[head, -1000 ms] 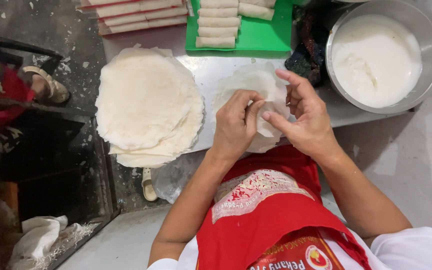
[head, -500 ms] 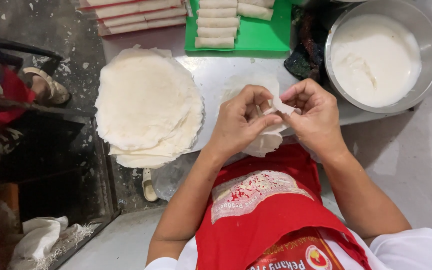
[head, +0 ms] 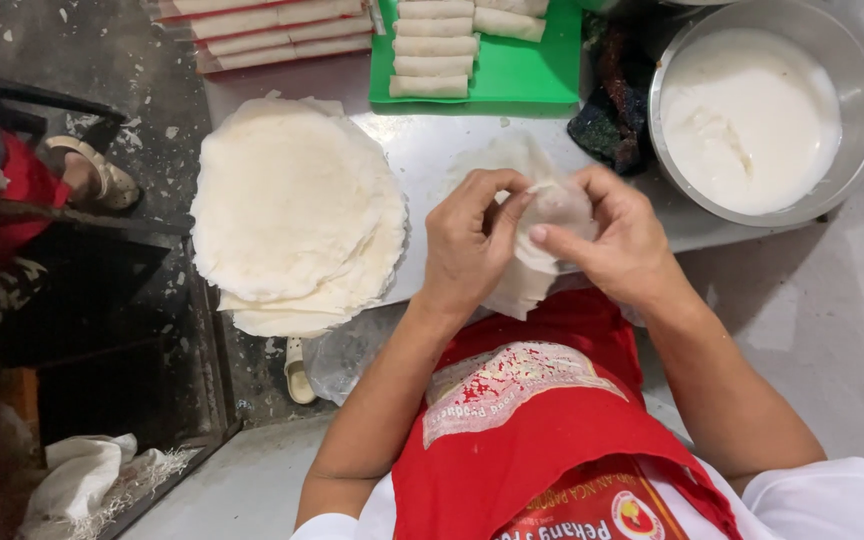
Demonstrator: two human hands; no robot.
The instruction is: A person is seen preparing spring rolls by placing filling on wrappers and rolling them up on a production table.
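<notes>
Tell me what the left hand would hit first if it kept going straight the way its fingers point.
The left hand points up and slightly right, already touching the thin white wrapper. Past it lies bare metal tray, then probably the green board; depth is unclear.

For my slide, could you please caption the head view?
Both hands, left hand and right hand, fold a thin white wrapper beside a stack of wrappers.

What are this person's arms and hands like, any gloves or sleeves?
No gloves: the left hand and right hand are bare, and so are both forearms. White short sleeves show near the shoulders. A red apron with a pale printed patch covers the lap. No rings or watch are visible.
</notes>
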